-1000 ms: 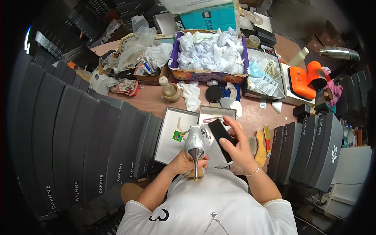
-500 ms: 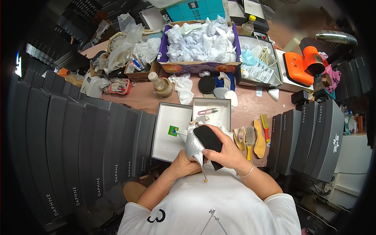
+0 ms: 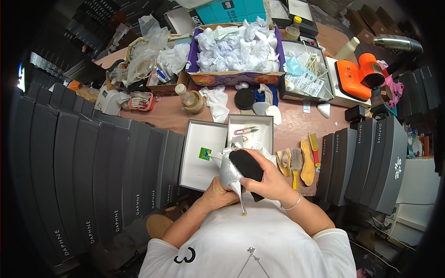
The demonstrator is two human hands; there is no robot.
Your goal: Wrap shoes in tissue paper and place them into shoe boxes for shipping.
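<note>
In front of my chest I hold a silver glittery high-heeled shoe (image 3: 229, 169), its thin heel pointing down toward me. The fingers of my left hand (image 3: 217, 193) are closed round its lower side, partly hidden behind it. Pinched between thumb and fingers of my right hand (image 3: 270, 180) is a black sponge pad (image 3: 245, 163), pressed against the shoe's side near the heel. White tissue sticks out behind the shoe. Just beyond my hands lie an open shoe box (image 3: 251, 116) with pink-handled thread snips (image 3: 245, 131) in it, and its lid (image 3: 199, 172).
Brushes, among them a yellow-handled one (image 3: 295, 169), lie to the right. Grey shoe boxes stand in rows at the left (image 3: 104, 171) and right (image 3: 366, 162). Farther back are a glass bottle (image 3: 190, 99), a purple carton (image 3: 236, 79) of crumpled tissue, and an orange device (image 3: 354, 81).
My hands, the shoe and the pad stay almost in place; the heel tip has shifted slightly right. A blurred shape at the back right is gone, and brown cartons show there.
</note>
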